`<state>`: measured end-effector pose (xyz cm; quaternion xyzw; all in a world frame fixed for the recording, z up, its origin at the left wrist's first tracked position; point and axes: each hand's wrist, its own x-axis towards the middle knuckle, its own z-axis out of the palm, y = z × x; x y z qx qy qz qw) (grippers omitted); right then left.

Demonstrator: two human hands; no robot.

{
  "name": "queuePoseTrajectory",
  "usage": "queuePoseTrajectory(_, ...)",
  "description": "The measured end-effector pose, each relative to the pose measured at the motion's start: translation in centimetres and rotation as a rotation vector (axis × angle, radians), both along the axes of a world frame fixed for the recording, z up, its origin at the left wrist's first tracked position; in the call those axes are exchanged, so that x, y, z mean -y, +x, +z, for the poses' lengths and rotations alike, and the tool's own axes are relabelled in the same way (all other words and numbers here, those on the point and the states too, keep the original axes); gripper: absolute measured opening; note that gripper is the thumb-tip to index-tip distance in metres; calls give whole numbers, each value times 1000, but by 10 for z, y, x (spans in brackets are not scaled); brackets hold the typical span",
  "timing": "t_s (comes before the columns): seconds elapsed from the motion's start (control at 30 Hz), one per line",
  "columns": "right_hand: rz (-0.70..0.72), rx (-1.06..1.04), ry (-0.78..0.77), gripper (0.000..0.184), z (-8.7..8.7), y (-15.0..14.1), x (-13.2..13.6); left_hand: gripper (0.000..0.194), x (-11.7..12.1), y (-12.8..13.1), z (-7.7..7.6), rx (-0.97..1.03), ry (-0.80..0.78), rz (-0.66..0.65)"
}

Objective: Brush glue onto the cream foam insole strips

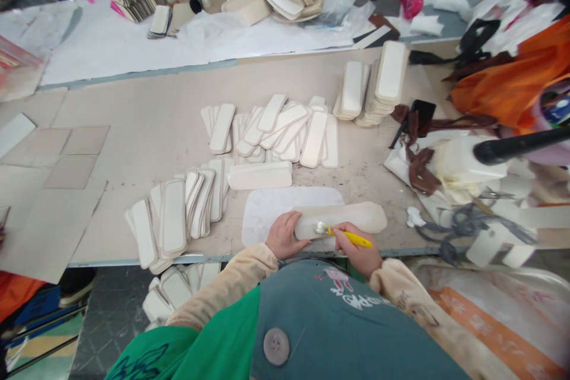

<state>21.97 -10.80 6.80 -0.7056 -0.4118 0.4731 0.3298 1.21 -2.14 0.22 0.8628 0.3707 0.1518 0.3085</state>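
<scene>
Under both hands, at the near edge of the workbench (146,124), a long cream piece (347,218) lies flat on a white mat (271,205). The left hand (284,235) is curled over the piece's near end, pressing it down. The right hand (360,250) is closed around a yellow-handled brush (345,235), whose bristles touch the piece just beside the left hand's fingers. How the right fingers wrap the handle is hard to make out, since the hand is partly hidden behind the apron (338,320).

Left of the left hand, a fanned row of white padded strips (178,217) overlaps along the bench; more of them sit below the edge, half hidden by the sleeve. Beyond the hands, a loose heap of strips (276,127) spreads out, and farther right two neat stacks (374,86) stand close together. Right of the right hand, brown scraps (418,166), scissors and pale offcuts are tangled and blurred. A dark bar (516,145) is cut off at the right border.

The bench is tan board, scuffed and speckled; white paper sheets (133,41) cover the far side.
</scene>
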Motion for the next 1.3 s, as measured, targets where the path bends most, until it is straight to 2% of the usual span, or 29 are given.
queuePoseTrajectory(0.07,-11,-75,0,27,2,-1,1,74,0,0,0,4,0,-3)
queuePoseTrajectory(0.2,65,-201,7,27,-1,-16,-10,73,1,1,-2,-1,1,0)
queuePoseTrajectory(0.37,-116,-191,-2,28,-8,-15,-20,72,2,1,-3,-7,18,3)
queuePoseTrajectory(0.63,-374,-33,-29,28,-4,52,-2,70,4,1,-4,-39,64,15)
queuePoseTrajectory(0.77,-436,91,-65,28,0,86,4,68,3,2,-2,-47,75,10)
queuePoseTrajectory(0.87,-453,277,-75,30,4,103,11,68,4,1,-2,-49,73,9)
queuePoseTrajectory(0.97,-358,569,24,33,9,106,22,69,3,1,-3,-47,68,7)
queuePoseTrajectory(1.03,-188,748,137,35,10,99,29,70,3,0,-4,-43,69,2)
queuePoseTrajectory(1.1,11,857,178,35,9,85,33,70,3,0,-5,-40,72,0)
queuePoseTrajectory(1.2,230,882,130,34,5,55,33,71,3,1,-4,-39,77,4)
queuePoseTrajectory(1.3,375,694,185,32,4,30,29,70,3,1,-3,-38,78,1)
